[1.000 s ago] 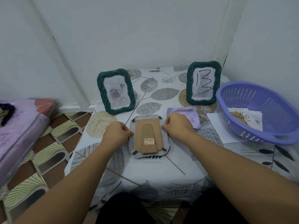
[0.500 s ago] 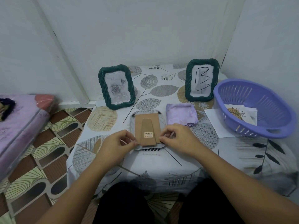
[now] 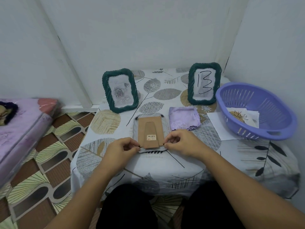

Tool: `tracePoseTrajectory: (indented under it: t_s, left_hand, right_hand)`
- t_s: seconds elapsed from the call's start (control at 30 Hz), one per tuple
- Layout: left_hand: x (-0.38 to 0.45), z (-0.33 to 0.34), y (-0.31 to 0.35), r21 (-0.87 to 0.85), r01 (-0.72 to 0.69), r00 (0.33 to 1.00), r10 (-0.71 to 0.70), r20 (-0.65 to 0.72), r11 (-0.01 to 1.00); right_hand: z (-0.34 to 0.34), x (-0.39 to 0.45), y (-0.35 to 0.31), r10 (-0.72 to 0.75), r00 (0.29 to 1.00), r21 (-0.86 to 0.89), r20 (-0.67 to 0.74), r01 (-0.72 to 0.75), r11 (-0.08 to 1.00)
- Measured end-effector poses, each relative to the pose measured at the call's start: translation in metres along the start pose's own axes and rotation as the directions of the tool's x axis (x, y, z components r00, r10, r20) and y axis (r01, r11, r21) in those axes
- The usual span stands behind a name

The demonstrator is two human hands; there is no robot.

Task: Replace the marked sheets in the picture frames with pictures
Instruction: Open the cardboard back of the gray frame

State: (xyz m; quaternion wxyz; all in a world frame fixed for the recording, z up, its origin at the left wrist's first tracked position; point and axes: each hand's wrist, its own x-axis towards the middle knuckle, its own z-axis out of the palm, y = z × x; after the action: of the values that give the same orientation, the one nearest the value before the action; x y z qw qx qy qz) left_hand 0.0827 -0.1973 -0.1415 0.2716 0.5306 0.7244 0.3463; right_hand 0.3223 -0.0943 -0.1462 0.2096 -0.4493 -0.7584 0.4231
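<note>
Table [image 3: 165, 166] w/ leaf-print cloth fills the middle; everything sits within arm's reach of the seated person, prob. so nothing needs a stretch.

Lilac basket [image 3: 279, 129] at 3 o'clock holds loose sheets, top one a sunflower print [image 3: 237, 115]. Looks like the supply of pictures, parked on the right-hand side for easy picking. A plain white sheet [image 3: 217, 128] lies half under the basket's near rim.

Two green frames stand upright at the far edge, facing the person so contents can be checked at a glance: rose-picture frame [image 3: 120, 90] at 11 o'clock, apparently done; frame marked "13" [image 3: 204, 84] at 1 o'clock, its sheet not yet swapped.

Folded lilac cloth [image 3: 184, 119] lies just right of centre, near the work, prob. for wiping glass.

Face-down frame [image 3: 150, 129] lies dead centre, brown backing board up w/ the stand flat and a barcode sticker near its foot. Flat & face-down makes sense: that's the only way to reach the small dark retaining tabs at the corners.

Left hand [image 3: 121, 148] at 7 o'clock of that frame, fingers curled, thumb & forefinger pinching at the near-left tab. Right hand [image 3: 179, 141] at 5 o'clock does the same at the near-right tab. Working both at once keeps the frame from sliding. Can't tell whether the tabs are being opened or closed; the two far tabs look turned over the board.
</note>
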Motion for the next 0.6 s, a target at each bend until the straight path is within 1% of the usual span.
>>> tracePoseTrajectory:
  t_s: [0.17,0.37,0.5,0.6]
  left_hand:
    - [0.006,0.0,-0.001,0.042,0.012,0.999,-0.013,0.039,0.999]
    - [0.011,-0.006,0.001,0.049,0.024,0.986,-0.032,0.164,0.999]
    - [0.015,-0.012,0.0,0.045,0.026,0.966,-0.036,0.255,0.999]
    - [0.016,-0.014,-0.002,0.053,0.005,0.958,-0.019,0.285,0.999]
  right_hand:
    - [0.0,0.003,0.0,0.019,0.999,0.03,0.031,-0.02,0.999]
    - [-0.002,0.005,0.001,0.012,0.998,0.06,0.068,-0.016,0.998]
    - [-0.003,0.007,0.002,-0.002,0.997,0.005,0.075,0.001,1.0]
    - [-0.004,0.008,0.001,-0.001,0.997,0.009,0.082,0.001,1.0]
